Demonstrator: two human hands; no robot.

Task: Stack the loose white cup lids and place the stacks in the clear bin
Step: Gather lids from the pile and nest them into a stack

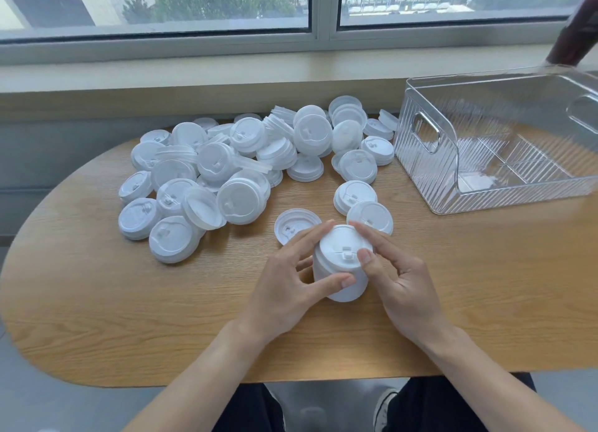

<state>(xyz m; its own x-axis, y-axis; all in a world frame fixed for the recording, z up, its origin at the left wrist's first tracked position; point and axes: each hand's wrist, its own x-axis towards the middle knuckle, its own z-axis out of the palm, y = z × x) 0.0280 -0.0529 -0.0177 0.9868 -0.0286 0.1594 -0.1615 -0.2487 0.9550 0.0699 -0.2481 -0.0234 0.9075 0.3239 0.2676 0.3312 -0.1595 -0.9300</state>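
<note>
Both hands enclose a stack of white lids [342, 263] just below the centre of the frame. Left hand [284, 283] grips the stack's left side, thumb curled across its lower front and fingers spread along its upper left edge. Right hand [399, 278] grips the right side, thumb tip pressing the top lid beside its sip tab and fingers curved round the far edge. The stack leans toward the camera, its base on or just above the wooden table [97, 286]; contact cannot be confirmed.

Risk, as a judgement: the nested lids are light and smooth. Uneven pressure from either thumb could skew the stack and spill lids back onto the table. A lid seated crookedly could also prevent the next one from nesting.

Three single lids lie just above the hands: one upturned lid [293, 223] at the left fingertips, and two dome-up lids [362, 202] at the right fingertips. The loose pile [233, 166] fills the centre-left of the frame; it holds several dozen lids, overlapping too much for an exact count. The number of lids in the held stack cannot be read.

One clear bin [420, 131] stands at the upper right of the frame, well apart from the stack, with no lids visible inside. One dark object [576, 33], blurred, sits at the top right corner.
</note>
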